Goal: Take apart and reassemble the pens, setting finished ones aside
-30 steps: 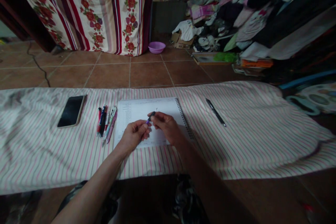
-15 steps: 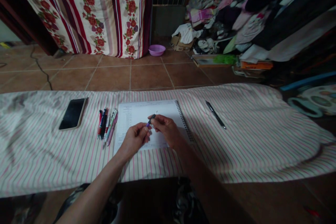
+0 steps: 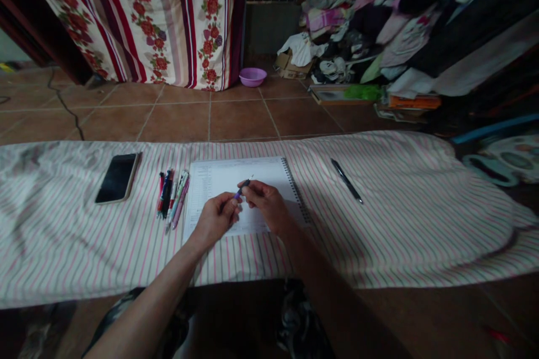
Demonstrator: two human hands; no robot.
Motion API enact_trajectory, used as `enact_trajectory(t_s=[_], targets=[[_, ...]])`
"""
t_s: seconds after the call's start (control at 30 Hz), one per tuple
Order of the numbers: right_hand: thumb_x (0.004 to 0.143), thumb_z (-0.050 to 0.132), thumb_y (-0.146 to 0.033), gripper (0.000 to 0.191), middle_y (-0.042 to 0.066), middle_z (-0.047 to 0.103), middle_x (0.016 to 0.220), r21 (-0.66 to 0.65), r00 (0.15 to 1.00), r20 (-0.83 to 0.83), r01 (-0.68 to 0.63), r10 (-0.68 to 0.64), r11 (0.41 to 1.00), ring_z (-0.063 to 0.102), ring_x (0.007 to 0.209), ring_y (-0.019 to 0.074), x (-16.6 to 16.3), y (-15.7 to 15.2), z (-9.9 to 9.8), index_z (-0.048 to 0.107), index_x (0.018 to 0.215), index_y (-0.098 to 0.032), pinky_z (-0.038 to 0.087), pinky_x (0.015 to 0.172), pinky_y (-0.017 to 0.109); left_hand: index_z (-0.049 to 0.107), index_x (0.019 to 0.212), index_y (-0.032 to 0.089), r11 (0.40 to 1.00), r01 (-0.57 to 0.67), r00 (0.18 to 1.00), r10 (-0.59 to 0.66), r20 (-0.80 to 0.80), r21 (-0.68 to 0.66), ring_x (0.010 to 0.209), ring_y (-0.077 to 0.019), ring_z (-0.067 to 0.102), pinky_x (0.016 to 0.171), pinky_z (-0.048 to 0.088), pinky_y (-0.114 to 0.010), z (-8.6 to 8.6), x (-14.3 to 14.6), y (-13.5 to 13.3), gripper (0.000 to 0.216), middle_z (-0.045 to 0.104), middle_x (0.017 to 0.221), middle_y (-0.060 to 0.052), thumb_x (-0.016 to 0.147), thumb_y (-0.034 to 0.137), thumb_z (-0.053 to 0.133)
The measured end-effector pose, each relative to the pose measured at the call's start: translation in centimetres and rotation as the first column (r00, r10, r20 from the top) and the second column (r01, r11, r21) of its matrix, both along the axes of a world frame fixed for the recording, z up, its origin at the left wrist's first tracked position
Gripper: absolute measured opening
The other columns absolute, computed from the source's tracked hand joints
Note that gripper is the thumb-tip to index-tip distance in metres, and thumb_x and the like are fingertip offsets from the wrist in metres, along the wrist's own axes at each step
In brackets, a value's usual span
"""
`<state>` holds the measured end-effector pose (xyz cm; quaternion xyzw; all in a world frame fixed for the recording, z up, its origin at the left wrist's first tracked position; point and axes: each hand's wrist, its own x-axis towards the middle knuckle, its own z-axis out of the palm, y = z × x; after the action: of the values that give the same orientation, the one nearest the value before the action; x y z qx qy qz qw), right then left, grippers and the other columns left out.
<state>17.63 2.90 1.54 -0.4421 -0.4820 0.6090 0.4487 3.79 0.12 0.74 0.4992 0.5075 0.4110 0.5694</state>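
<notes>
Striped cloth (image 3: 404, 207), clothes pile (image 3: 391, 28) (apparently) beyond.

Notebk pg (image 3: 225, 171) smooth matt paper; phone scrn (image 3: 118, 178) glossy; cover (image 3: 404, 207) cloth (bit wrinkly).

Pen (image 3: 238, 193) partly hidden by fingers (image 3: 254, 193)

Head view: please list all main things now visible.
Striped cloth: 1, pale, across middle
Notebook: 1, white, on cloth's centre
Held pen: 1, purple and black, above notebook
Pen bundle: 1, multicoloured, left of notebook
Phone: 1, black screen, left of pen bundle
Lone pen: 1, black, right of notebook
Basin: 1, purple, on floor
Box: 1, brown, right of basin
Curtain: 1, cream and red, upper left
Clothing pile: 1, multicoloured, upper right
Left hand, right hand: 2, bare, on held pen
</notes>
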Motion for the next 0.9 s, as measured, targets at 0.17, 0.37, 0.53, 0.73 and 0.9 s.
enact_trajectory(t_s=[0.17,0.37,0.53,0.73,0.9], targets=[[0.066,0.064,-0.038,0.025,-0.004,0.049,0.056,0.003,1.0,0.005,0.016,-0.016,1.0,0.039,0.051,0.0077,-0.1,-0.1,0.1,0.065,0.08,-0.018,0.033,0.05,0.024,0.057,0.081,0.013,1.0,-0.004,1.0,0.004,-0.001,0.015,0.043,-0.0067,0.041,0.044,0.031,-0.021,-0.3,0.0,0.0,0.028,0.051,0.053,0.003,0.077,0.04,0.054],[0.066,0.065,-0.038,0.024,-0.004,0.05,0.058,-0.021,1.0,-0.001,0.017,-0.018,1.0,0.041,0.052,0.0075,-0.2,-0.2,0.3,0.065,0.08,-0.018,0.034,0.05,0.023,0.058,0.083,0.013,1.0,0.007,1.0,-0.006,0.028,-0.004,0.043,-0.0071,0.043,0.043,0.032,-0.021,-0.4,-0.2,0.1,0.031,0.053,0.055,0.002,0.075,0.042,0.056],[0.065,0.065,-0.038,0.025,-0.003,0.057,0.063,-0.006,1.0,-0.002,0.01,-0.01,1.0,0.043,0.053,0.0077,-0.1,-0.2,0.2,0.065,0.081,-0.019,0.036,0.051,0.023,0.059,0.082,0.013,1.0,0.007,1.0,-0.007,0.017,-0.017,0.044,-0.0065,0.042,0.043,0.03,-0.021,0.1,-0.3,0.1,0.03,0.054,0.057,0.001,0.075,0.042,0.058],[0.066,0.064,-0.038,0.025,-0.002,0.057,0.063,-0.004,1.0,0.014,0.005,-0.005,1.0,0.045,0.054,0.0078,0.1,-0.2,0.1,0.065,0.083,-0.018,0.035,0.051,0.023,0.059,0.079,0.012,0.999,0.042,0.999,-0.041,0.024,-0.032,0.045,-0.0063,0.041,0.044,0.029,-0.021,0.9,-0.3,0.0,0.034,0.054,0.058,0.0,0.072,0.045,0.06],[0.066,0.064,-0.036,0.026,-0.003,0.057,0.061,-0.011,1.0,0.003,-0.013,0.013,1.0,0.044,0.053,0.0077,0.2,-0.1,0.3,0.067,0.084,-0.018,0.035,0.051,0.023,0.06,0.084,0.011,0.998,0.029,0.999,-0.028,0.015,-0.047,0.044,-0.0065,0.042,0.043,0.028,-0.02,0.6,-0.2,0.1,0.036,0.055,0.057,0.0,0.071,0.045,0.06]])
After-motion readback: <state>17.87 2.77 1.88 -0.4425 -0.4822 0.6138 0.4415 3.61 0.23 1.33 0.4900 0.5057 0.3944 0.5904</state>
